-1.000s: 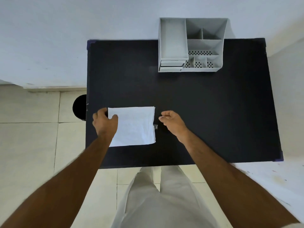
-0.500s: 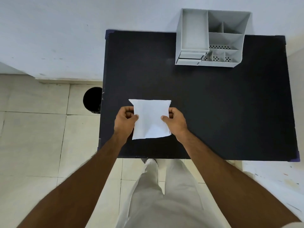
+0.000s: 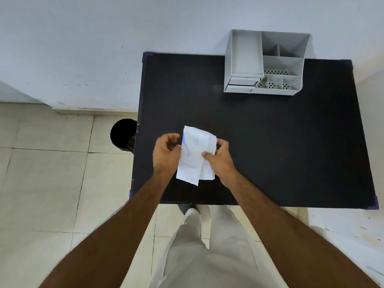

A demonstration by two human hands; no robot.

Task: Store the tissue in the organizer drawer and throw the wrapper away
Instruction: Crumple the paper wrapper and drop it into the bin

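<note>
Head view: my left hand (image 3: 167,155) and right hand (image 3: 220,157) both gripped the white wrapper (image 3: 192,156) above the black table (image 3: 270,142).

Head view, daylight-like, even and soft; no single source visible. Wall (image 3: 104,48) bright and slightly bluish, no blown highlights. Black table (image 3: 270,142) matte, reads as near-uniform dark with little surface detail, no glare. Shadows faint and diffuse. Wide-angle distortion: table edges splay outward and forearms swell toward the lower corners. Mild softness on left hand (image 3: 166,154) and right hand (image 3: 220,156); printing on wrapper (image 3: 192,156) not legible.
</note>
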